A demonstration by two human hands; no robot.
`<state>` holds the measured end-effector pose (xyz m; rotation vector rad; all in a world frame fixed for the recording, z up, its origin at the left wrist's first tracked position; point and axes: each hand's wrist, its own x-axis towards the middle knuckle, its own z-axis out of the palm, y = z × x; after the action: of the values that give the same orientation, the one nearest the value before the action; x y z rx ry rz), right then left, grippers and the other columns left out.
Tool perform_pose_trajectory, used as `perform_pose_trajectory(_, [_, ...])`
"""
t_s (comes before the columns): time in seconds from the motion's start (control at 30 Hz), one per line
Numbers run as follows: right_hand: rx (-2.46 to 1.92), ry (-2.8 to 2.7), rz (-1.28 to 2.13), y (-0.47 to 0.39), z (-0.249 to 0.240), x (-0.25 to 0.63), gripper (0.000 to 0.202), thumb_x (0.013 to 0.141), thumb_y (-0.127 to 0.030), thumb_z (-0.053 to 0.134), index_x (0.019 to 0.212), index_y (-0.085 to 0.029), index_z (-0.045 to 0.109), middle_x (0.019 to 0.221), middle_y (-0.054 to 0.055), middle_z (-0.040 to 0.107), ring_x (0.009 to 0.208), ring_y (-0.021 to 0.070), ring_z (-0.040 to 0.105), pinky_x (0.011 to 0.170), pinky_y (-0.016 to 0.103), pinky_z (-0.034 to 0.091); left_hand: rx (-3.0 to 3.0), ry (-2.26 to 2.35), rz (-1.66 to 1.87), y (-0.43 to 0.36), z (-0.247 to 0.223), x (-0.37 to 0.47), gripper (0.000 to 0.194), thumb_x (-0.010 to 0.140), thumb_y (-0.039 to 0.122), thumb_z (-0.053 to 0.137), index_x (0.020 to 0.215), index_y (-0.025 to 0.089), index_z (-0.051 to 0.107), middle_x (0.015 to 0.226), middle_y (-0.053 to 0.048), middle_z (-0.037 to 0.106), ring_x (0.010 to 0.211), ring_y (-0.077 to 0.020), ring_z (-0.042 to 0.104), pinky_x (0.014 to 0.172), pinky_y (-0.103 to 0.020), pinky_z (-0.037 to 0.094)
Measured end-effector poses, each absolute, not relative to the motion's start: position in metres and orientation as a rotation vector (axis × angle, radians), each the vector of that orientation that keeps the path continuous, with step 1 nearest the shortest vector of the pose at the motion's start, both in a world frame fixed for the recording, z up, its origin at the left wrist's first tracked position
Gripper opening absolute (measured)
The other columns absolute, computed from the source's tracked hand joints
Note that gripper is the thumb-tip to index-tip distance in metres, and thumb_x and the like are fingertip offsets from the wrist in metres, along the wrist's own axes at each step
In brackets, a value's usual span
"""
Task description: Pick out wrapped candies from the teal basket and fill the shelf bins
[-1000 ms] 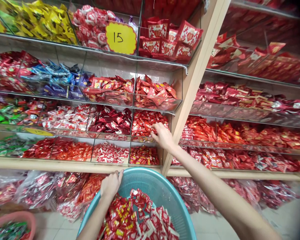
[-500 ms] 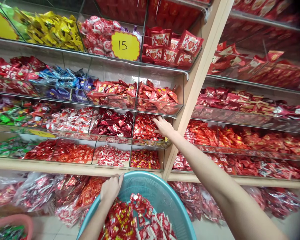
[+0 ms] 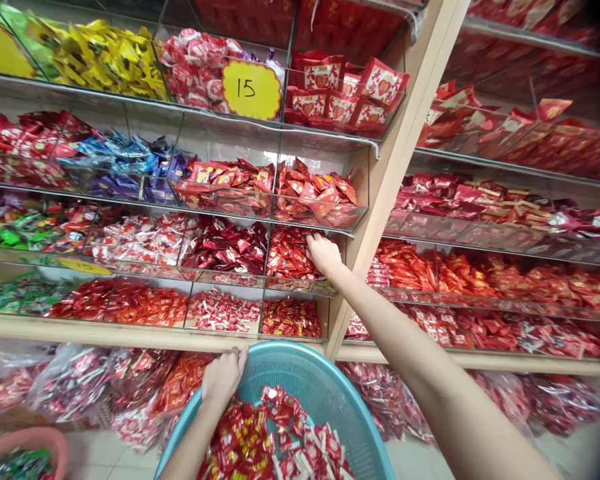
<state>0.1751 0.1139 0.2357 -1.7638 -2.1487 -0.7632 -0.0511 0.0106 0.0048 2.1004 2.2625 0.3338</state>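
Observation:
My left hand (image 3: 224, 375) is closed over the left rim of a turquoise plastic basket (image 3: 363, 407). Red wrapped candies (image 3: 245, 433) and red-and-white ones (image 3: 315, 457) lie in the basket. Stretched out to the shelf, my right hand (image 3: 324, 253) is inside a clear bin of small red wrapped candies (image 3: 291, 257). Its fingers are curled down into the pile and closed on candies there; the fingertips and the amount held are hidden.
Dark red candies (image 3: 230, 247) fill the bin to the left. A wooden post (image 3: 385, 167) stands right of my hand. A clear shelf front (image 3: 310, 215) runs above it. Bagged candies (image 3: 77, 380) sit below the shelves, with a pink basket (image 3: 40, 440) at lower left.
My right hand's fingers have gone from spread to curled in the red candies. My left hand and the basket have stayed in place.

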Motion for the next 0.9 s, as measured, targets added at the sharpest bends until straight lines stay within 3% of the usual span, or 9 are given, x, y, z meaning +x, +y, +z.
perform_pose_trajectory(0.33, [-1.757, -2.019, -0.537, 0.112, 0.241, 0.184, 0.03, 0.09, -0.029, 0.035, 0.116, -0.023, 0.048, 0.111, 0.011, 0.053, 0.094, 0.024, 0.057, 0.076, 0.033, 0.043, 2.126, 2.27, 0.351, 0.01, 0.002, -0.051, 0.057, 0.088, 0.051, 0.014, 0.096, 0.016, 0.058, 0.08, -0.014, 0.068, 0.076, -0.0263, 0.065, 0.065, -0.034, 0.046])
perform_pose_trajectory(0.53, [-1.602, -1.984, -0.43, 0.118, 0.235, 0.189, 0.031, 0.087, -0.024, 0.039, 0.115, -0.02, 0.052, 0.107, 0.011, 0.055, 0.099, 0.0231, 0.054, 0.082, 0.032, 0.041, 2.159, 2.281, 0.343, 0.011, 0.002, -0.051, 0.056, 0.089, 0.05, 0.014, 0.096, 0.016, 0.058, 0.079, -0.014, 0.068, 0.075, -0.0261, 0.066, 0.064, -0.034, 0.046])
perform_pose_trajectory(0.9, [-1.257, -1.728, -0.349, 0.13, 0.218, 0.197, 0.03, 0.081, -0.021, 0.046, 0.105, -0.013, 0.061, 0.095, 0.011, 0.059, 0.085, 0.0199, 0.054, 0.08, 0.031, 0.041, 2.147, 2.281, 0.323, 0.01, 0.006, -0.049, 0.057, 0.089, 0.049, 0.013, 0.097, 0.017, 0.06, 0.08, -0.013, 0.068, 0.075, -0.0265, 0.066, 0.065, -0.036, 0.046])
